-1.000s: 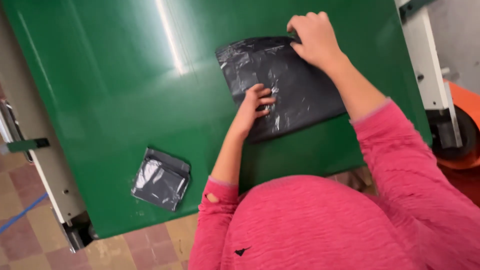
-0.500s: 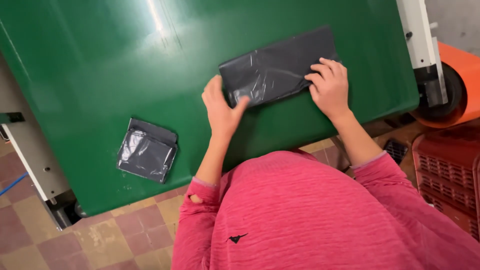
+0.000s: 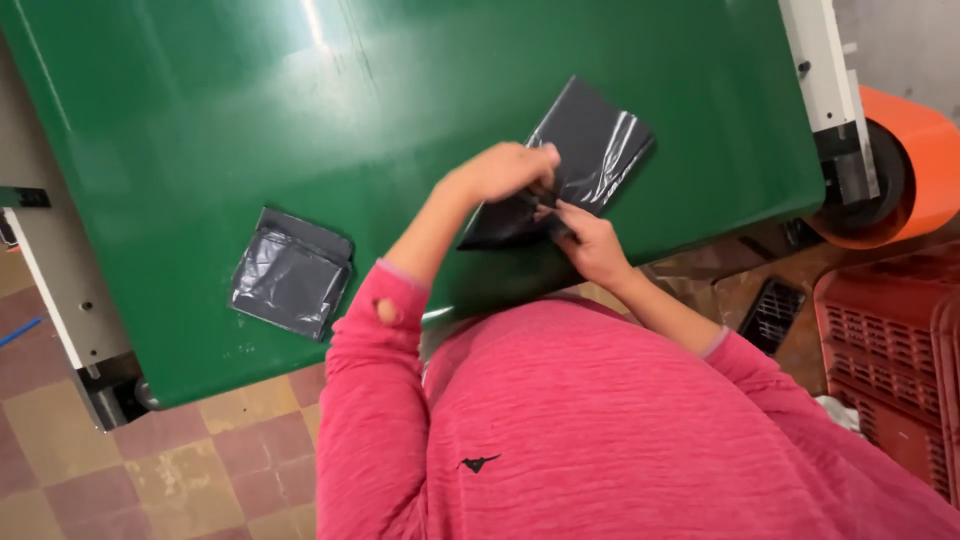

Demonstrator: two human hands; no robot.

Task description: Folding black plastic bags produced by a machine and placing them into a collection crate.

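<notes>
Green and glossy, the work table (image 3: 200,130) fills most of the view, with checkered floor tiles below its near edge. On it lies a black plastic bag (image 3: 590,150), partly folded, toward the table's right end. It looks thin, light, limp and slick, so it is likely best taken at a folded edge or corner where the layers stack. The left hand (image 3: 500,172) is closed over the bag's near corner, and the right hand (image 3: 590,243) pinches the same corner from below; the rest of the bag spreads away from both hands. A folded black bag (image 3: 290,272) rests toward the table's left end, well apart. An orange roll (image 3: 915,160) sits just past the table's right end.
</notes>
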